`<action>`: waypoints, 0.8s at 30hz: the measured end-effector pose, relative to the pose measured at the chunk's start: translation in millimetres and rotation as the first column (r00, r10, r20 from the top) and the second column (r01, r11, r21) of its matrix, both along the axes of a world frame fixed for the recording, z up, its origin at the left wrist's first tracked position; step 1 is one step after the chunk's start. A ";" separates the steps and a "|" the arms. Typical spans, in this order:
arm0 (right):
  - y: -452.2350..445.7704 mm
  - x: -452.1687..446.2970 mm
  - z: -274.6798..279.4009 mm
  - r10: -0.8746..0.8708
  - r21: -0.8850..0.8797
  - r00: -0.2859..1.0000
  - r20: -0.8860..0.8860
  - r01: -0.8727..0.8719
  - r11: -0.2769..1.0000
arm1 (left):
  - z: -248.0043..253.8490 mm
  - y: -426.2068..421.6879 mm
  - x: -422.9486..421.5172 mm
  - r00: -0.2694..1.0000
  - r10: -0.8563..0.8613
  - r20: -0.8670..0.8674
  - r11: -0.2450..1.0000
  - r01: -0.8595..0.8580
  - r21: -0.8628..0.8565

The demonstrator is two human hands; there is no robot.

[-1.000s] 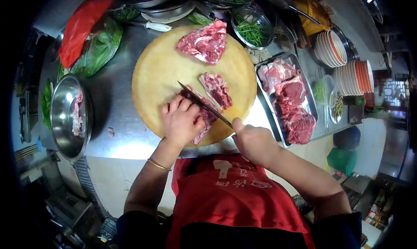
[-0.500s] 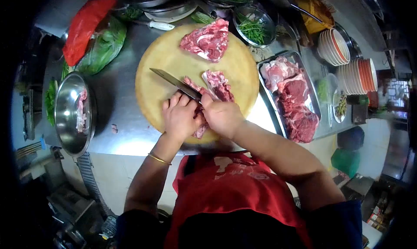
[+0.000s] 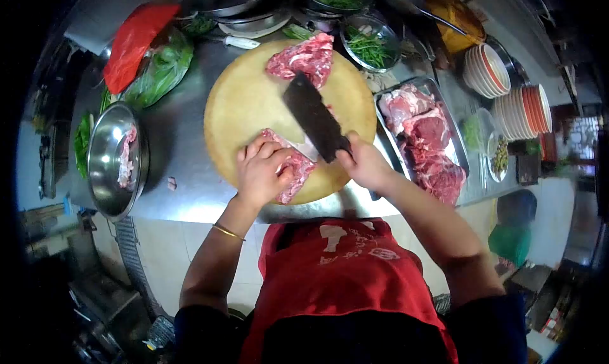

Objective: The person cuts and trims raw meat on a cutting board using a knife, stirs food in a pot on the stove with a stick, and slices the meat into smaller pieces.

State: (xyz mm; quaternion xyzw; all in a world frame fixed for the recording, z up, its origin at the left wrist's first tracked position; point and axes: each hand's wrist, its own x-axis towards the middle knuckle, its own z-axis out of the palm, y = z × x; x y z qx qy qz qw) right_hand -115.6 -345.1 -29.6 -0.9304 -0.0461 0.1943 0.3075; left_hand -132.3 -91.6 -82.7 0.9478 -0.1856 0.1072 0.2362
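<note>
My left hand [image 3: 261, 172] presses with bent fingers on a strip of raw meat [image 3: 298, 173] at the lower part of the round cutting board [image 3: 238, 104]. My right hand [image 3: 365, 166] is wrapped round the handle of a dark cleaver [image 3: 311, 116], whose broad blade shows flat to the camera, slanting up and left over the board. Behind the blade, another cut piece of meat is mostly hidden. A larger piece of raw meat [image 3: 307, 56] lies at the far edge of the board, just beyond the blade's tip.
To the right is a metal tray [image 3: 462, 158] of meat, with stacked bowls [image 3: 485, 71] farther right. A steel bowl [image 3: 104, 167] holding a meat strip stands left, near a red bag [image 3: 136, 43] and bagged greens [image 3: 166, 72]. A white-handled tool [image 3: 242, 43] lies behind the board.
My right hand has drawn the cleaver away from the meat under my left hand, to the right, and turned its blade flat. My left hand stays on the strip.
</note>
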 end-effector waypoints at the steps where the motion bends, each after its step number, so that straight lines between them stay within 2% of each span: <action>1: -0.8 -7.9 7.6 0.011 -0.045 1.000 -0.019 -0.012 0.999 | -1.0 -0.5 1.6 0.999 -0.018 0.043 1.000 0.018 -0.004; 3: -0.4 -20.1 26.7 0.095 -0.126 0.995 -0.031 -0.098 0.987 | -2.9 -1.0 -0.2 0.996 -0.045 0.080 0.999 0.045 -0.004; 4: 2.4 -25.2 41.8 0.098 -0.124 0.995 -0.032 -0.101 0.987 | -4.8 -1.1 -1.8 0.992 0.002 0.128 0.999 0.005 -0.049; 6: 9.1 -32.7 73.9 0.150 -0.060 0.971 0.185 -0.141 0.988 | -7.4 -2.3 -5.1 0.984 0.068 0.166 0.994 -0.051 -0.100; 7: 13.1 -35.8 85.4 0.157 -0.061 0.972 0.173 -0.148 0.987 | -6.3 -1.8 -6.7 0.989 0.074 0.126 0.993 -0.061 -0.099; 9: 20.5 -42.9 99.3 0.024 0.078 0.912 0.408 -0.062 0.995 | -7.0 -1.2 -9.3 0.993 0.080 0.081 0.992 -0.072 -0.101; 10: 16.5 -49.6 86.7 0.025 0.042 0.935 0.355 -0.042 0.998 | -7.3 -1.9 -10.6 0.993 0.093 0.068 0.987 -0.083 -0.139; 11: 4.3 -58.8 57.4 0.173 -0.159 0.969 0.177 -0.145 0.977 | -7.2 -1.2 -9.3 0.992 0.106 0.064 0.980 -0.093 -0.175; 13: -13.2 -70.4 49.5 0.077 -0.310 0.983 -0.167 -0.127 0.942 | -7.2 4.2 -12.1 0.994 0.082 0.076 0.988 -0.071 -0.134; 16: -39.9 -77.5 52.1 0.101 -0.137 0.994 -0.038 -0.106 0.985 | -8.1 6.3 -10.7 0.997 0.042 0.058 0.995 -0.037 -0.093; 19: -31.3 -73.1 47.5 0.138 -0.127 0.988 0.067 -0.129 0.983 | -6.6 4.1 -6.0 0.999 0.030 0.044 0.994 -0.025 -0.111; 21: -17.8 -77.8 53.7 0.191 -0.173 0.959 0.209 -0.156 0.972 | -6.6 3.7 -6.4 0.999 0.023 0.044 0.993 -0.017 -0.120; 24: 2.9 -76.1 55.1 0.277 -0.138 0.889 0.365 -0.243 0.960 | -8.9 2.1 -4.2 0.997 0.014 0.074 0.991 -0.004 -0.131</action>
